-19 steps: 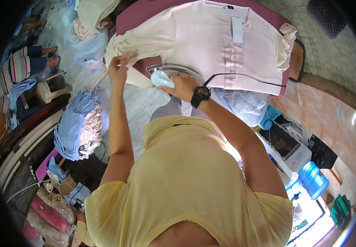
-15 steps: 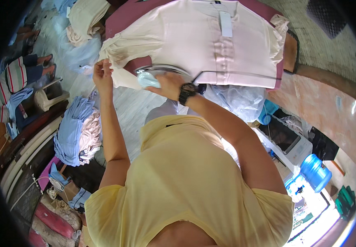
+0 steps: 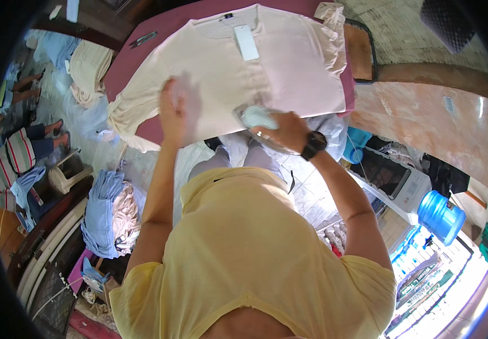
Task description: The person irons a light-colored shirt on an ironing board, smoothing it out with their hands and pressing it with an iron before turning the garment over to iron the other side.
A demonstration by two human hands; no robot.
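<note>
Gripping a pale blue iron [image 3: 258, 117] firmly by the handle in the right hand [image 3: 289, 129], just beyond a black wristwatch [image 3: 314, 145], at the near edge of a cream blouse [image 3: 215, 79] spread across a maroon-covered tabletop [image 3: 131, 62]. Too blurred to tell contact between soleplate and fabric. Holding the left hand [image 3: 173, 116] loosely open over the left part of the blouse, with fingers pointing toward the far side and with nothing seen in the grasp; again too blurred to tell touching from hovering. Laid out with neckline toward the far edge, bearing a white hang tag [image 3: 247, 44] just below the neckline, and gathered into folds at the right-hand sleeve. Lying on the maroon cover, beyond the left shoulder of the blouse, with blades or handles too small to tell apart: a small dark tool [image 3: 143, 39]. Dressed in a yellow top [image 3: 278, 243], close to the tabletop. Surrounded by blue garments [image 3: 101, 214] stacked at left and by a blue water bottle [image 3: 441, 217] beside a white appliance [image 3: 393, 175] at right.
</note>
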